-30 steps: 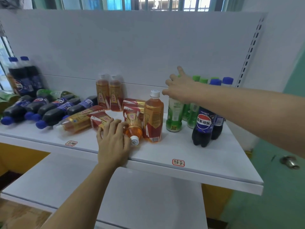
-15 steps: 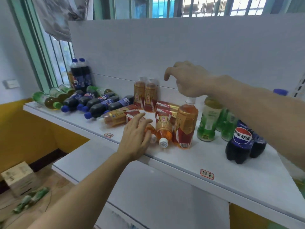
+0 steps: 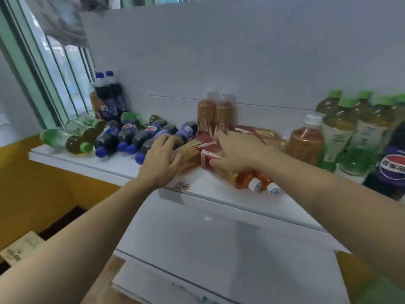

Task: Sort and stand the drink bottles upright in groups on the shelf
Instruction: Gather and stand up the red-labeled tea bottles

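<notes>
Amber tea bottles lie in a heap at the middle of the shelf (image 3: 219, 200), and both my hands are down among them. My left hand (image 3: 161, 163) rests over a lying tea bottle (image 3: 189, 153), fingers curled across its label; I read that grip as closing on the bottle, though the blur keeps me from saying how firmly. My right hand (image 3: 235, 153) has its fingers bent round the red-labelled body of another lying tea bottle (image 3: 209, 160), thumb underneath, so that grip looks closed on it.

Just right of my right wrist, two more tea bottles point their white caps (image 3: 255, 184) toward the shelf's front edge. That is my main worry: if I lift either bottle out of the heap, the ones leaning on it may roll, and those two are already near the lip with nothing to stop them.

Behind the heap two tea bottles (image 3: 215, 115) stand upright against the back panel, and another upright tea bottle (image 3: 305, 141) stands to the right, close to my right forearm. Swinging a bottle upright could knock any of these over, and the standing green tea bottles (image 3: 337, 132) beside it could follow.

To the left, the lying cola bottles (image 3: 131, 137) sit just beside my left fingers; a careless pull could set them rolling as well. The picture is smeared with motion, so I judge contact points loosely.
</notes>
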### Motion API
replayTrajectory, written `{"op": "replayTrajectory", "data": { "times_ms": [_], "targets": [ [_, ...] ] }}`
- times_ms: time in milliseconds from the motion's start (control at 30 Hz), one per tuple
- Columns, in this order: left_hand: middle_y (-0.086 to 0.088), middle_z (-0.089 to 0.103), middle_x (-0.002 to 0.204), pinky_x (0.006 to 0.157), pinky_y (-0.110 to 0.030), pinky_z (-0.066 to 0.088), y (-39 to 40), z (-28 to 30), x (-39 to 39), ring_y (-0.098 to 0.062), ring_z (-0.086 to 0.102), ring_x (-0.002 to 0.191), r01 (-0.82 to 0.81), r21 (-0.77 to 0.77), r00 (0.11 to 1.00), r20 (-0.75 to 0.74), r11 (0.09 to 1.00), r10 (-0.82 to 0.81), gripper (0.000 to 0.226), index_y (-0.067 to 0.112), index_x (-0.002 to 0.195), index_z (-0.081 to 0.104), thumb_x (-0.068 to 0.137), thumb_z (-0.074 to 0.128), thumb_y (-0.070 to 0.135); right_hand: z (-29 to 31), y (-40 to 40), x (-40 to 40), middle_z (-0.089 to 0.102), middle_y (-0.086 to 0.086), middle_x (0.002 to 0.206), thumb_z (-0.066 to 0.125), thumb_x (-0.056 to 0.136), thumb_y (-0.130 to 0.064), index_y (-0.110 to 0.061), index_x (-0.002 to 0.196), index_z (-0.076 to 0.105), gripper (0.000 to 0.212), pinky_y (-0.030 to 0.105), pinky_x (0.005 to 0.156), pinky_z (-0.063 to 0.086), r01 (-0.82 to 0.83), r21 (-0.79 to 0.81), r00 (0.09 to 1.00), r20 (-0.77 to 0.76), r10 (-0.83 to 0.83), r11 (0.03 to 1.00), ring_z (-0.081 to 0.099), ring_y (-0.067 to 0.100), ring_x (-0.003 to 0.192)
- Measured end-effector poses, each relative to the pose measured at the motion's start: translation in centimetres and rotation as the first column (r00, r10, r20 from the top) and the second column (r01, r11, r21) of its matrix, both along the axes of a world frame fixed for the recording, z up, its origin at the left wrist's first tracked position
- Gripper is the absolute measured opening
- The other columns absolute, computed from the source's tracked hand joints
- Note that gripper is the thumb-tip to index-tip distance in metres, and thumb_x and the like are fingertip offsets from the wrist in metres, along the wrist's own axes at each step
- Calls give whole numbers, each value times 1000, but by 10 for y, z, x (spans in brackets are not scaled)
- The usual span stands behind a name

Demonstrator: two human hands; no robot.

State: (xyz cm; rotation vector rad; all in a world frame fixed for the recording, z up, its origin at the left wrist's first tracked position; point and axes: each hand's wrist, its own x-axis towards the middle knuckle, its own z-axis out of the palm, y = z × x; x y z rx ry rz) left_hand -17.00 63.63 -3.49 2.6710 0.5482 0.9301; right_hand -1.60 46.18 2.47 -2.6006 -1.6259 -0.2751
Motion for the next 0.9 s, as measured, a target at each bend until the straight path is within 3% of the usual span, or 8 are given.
{"op": "replayTrajectory", "data": {
  "times_ms": [133,200,300,433,533,667,767,900],
  "targets": [
    [-3,59,125,96,-31,42,26,1,21,-20,55,113,171,27,984,-52,985,-170,27,16,122,65,101,52,26,-19,-12,-8,53,-5,84,64,56,-78,-29,132,34,95,37,63,41,161,-86,985,70,-155,983,51,24,77],
    [-2,61,124,95,-36,47,30,-4,27,-21,56,112,162,25,987,-11,986,-162,27,17,120,68,99,54,25,-29,-17,-11,62,3,94,66,57,-73,-32,140,22,103,39,68,40,205,-127,978,73,-197,970,50,29,84],
    [-2,62,123,95,-39,49,32,-9,31,-21,56,111,194,20,981,18,981,-194,27,17,120,68,99,55,25,-30,-19,-16,65,6,106,66,68,-58,-36,147,15,97,39,74,34,254,-137,967,58,-249,957,49,30,95],
    [-4,60,123,96,-39,47,43,-11,30,-22,57,110,294,-15,955,44,956,-293,29,14,123,67,101,53,23,0,-20,-21,60,-6,95,72,70,-47,-40,143,30,85,35,67,47,282,-162,950,-92,-299,946,56,17,85],
    [-2,60,120,93,-34,47,56,-13,20,-17,58,105,384,-35,921,86,923,-380,26,14,120,66,101,50,21,36,-15,-20,58,-11,92,82,58,-55,-35,119,47,73,30,62,42,325,-193,940,-40,-338,926,53,10,78],
    [-10,59,120,94,-39,46,85,-7,16,-26,56,108,271,52,956,98,961,-275,23,9,116,67,96,54,11,77,18,-6,64,-7,91,90,58,-53,-27,102,60,60,27,58,44,361,-143,926,-64,-372,922,61,14,77],
    [-12,60,129,89,-46,50,92,-6,18,-33,60,108,124,155,991,-76,980,-113,35,9,125,66,90,63,10,86,48,9,65,1,104,88,70,-42,-22,104,62,47,31,65,50,364,-48,923,-116,-368,930,65,23,91],
    [-6,69,123,95,-43,47,94,-20,15,-30,66,105,119,339,986,-150,933,-72,39,16,123,70,85,75,19,80,67,24,64,5,110,85,78,-35,-17,109,62,43,29,57,45,394,-8,909,-146,-391,919,63,23,91]
  ]
}}
